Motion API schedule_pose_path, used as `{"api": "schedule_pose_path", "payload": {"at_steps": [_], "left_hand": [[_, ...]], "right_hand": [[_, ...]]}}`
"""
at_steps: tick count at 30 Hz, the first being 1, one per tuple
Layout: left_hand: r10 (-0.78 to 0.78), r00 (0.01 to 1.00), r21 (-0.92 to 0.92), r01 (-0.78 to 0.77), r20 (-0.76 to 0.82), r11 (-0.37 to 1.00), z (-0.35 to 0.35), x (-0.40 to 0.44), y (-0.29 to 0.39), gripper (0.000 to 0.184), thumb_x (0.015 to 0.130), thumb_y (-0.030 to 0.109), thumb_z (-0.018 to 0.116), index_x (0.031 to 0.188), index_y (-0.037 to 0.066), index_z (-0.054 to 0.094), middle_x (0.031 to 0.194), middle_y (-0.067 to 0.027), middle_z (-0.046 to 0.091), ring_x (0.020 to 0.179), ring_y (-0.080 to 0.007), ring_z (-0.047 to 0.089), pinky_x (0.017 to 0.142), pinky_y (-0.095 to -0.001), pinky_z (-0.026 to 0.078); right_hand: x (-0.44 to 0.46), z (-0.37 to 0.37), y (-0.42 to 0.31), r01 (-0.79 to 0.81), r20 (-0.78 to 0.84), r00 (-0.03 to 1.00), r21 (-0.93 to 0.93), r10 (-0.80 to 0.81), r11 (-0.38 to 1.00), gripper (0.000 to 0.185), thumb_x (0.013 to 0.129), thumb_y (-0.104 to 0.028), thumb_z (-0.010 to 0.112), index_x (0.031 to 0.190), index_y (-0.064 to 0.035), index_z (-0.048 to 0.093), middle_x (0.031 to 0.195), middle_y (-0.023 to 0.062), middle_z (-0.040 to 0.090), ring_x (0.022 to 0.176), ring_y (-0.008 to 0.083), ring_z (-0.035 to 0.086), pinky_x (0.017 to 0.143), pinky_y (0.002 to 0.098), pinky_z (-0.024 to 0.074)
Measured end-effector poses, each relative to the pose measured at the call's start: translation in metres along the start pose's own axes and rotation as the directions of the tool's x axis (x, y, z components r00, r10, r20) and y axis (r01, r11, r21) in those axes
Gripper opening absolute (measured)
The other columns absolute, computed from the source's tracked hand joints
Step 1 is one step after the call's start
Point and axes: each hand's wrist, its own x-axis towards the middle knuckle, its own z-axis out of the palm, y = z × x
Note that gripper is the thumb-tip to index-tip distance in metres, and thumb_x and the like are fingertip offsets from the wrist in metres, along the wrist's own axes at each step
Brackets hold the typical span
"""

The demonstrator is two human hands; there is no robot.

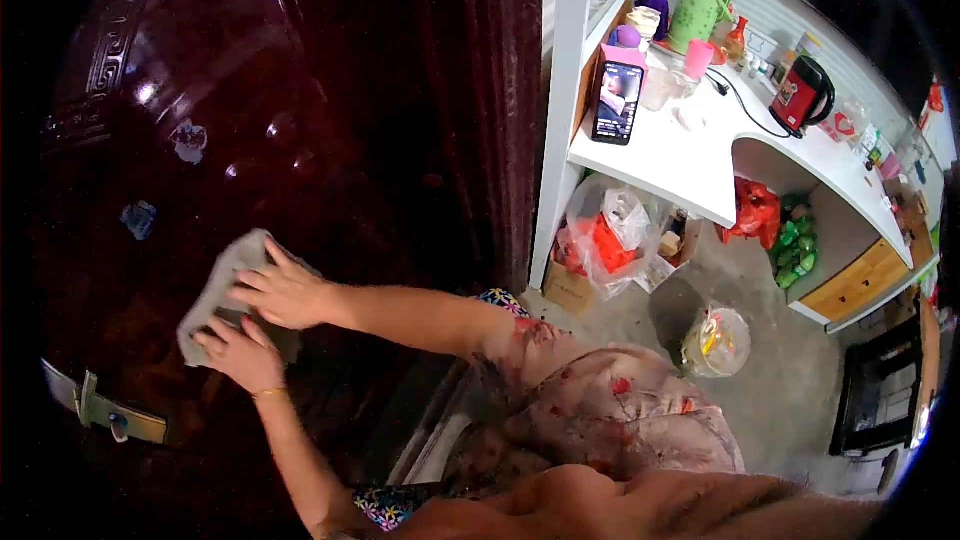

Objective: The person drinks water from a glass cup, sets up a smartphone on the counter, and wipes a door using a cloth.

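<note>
A grey cloth (215, 300) lies pressed against a dark reddish-brown, glossy door (330, 170) with carved trim. Both of my hands hold it there. My right hand (285, 292), the upper one, presses on the cloth with its fingers spread. Just below, my left hand (245, 355) bears on the cloth's lower part, its fingers bent onto it; a thin bracelet circles that wrist. The palms and part of the cloth are hidden. Two pale bluish patches mark the door above the cloth, and a metal door handle (120, 420) is at lower left.
To the right a white desk (660, 175) bears a propped phone (618, 103), a green thermos (697, 5) and a red kettle (803, 97). Bags and a cardboard box (568, 288) stand under it. A lined bin (715, 342) sits on the floor behind me.
</note>
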Motion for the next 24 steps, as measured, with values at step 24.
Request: {"api": "schedule_pose_path", "payload": {"at_steps": [24], "left_hand": [[-0.024, 0.996, 0.232, 0.043, -0.084, 0.972, 0.015, 0.025, -0.084, 0.041, 0.091, 0.035, 0.047, 0.109, -0.001, 0.052, 0.117, -0.0307, 0.048, 0.106, -0.0419, 0.050, 0.079, -0.0529, 0.044]], "right_hand": [[0.060, 0.056, -0.045, 0.099, 0.012, 0.995, 0.144, -0.102, 0.985, 0.029, 0.082, -0.023, 0.048, 0.111, -0.0215, 0.053, 0.093, -0.0012, 0.061, 0.080, 0.0242, 0.063, 0.106, 0.0560, 0.0139]]}}
